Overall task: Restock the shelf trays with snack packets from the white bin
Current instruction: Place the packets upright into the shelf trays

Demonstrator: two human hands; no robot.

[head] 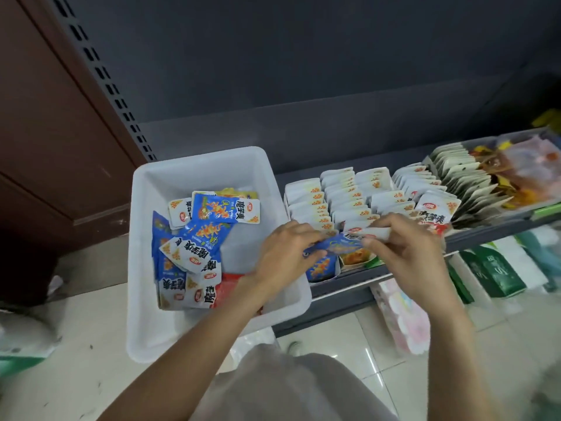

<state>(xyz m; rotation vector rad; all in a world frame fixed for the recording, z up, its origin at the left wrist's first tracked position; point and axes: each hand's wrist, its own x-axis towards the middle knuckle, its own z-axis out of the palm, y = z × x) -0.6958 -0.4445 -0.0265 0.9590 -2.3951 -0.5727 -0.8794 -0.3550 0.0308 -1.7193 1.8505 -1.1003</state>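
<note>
Packets look light, floppy and slick; both hands, left hand (285, 253) and right hand (403, 250), pinch one blue snack packet (337, 245) by its edges, fingers curled, over the shelf tray (321, 279).

green boxes (498, 268) on the lower shelf, pink floral pack (403, 317) on the glossy tiled floor (349, 344), brown wooden panel (45, 117) at left

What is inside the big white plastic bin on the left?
The white plastic bin holds a loose pile of blue-and-white snack packets and something red. What lies beneath the pile is hidden.
</note>
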